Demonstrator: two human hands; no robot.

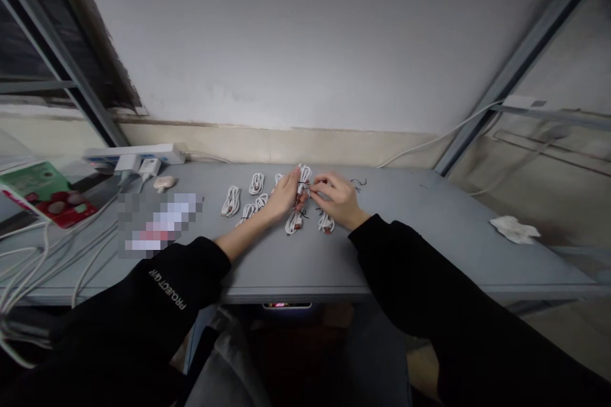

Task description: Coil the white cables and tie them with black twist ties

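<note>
Over the grey table (pixel 429 248), my left hand (pixel 284 196) and my right hand (pixel 337 198) meet at one coiled white cable (pixel 304 176). Both hands pinch it, the left from the left side and the right by a thin dark tie around it. Several more coiled white cables lie on the table around the hands: one bundle (pixel 231 201) at the left, another (pixel 256 183) behind it, two (pixel 294 222) (pixel 326 223) just in front of the hands. Loose dark ties (pixel 359 183) lie right of my right hand.
A white power strip (pixel 136 156) with plugged chargers sits at the back left, with white cords (pixel 28 267) trailing over the left edge. A green and red packet (pixel 48 194) lies far left. A crumpled white tissue (pixel 514 229) rests at the right. A wall stands behind the table.
</note>
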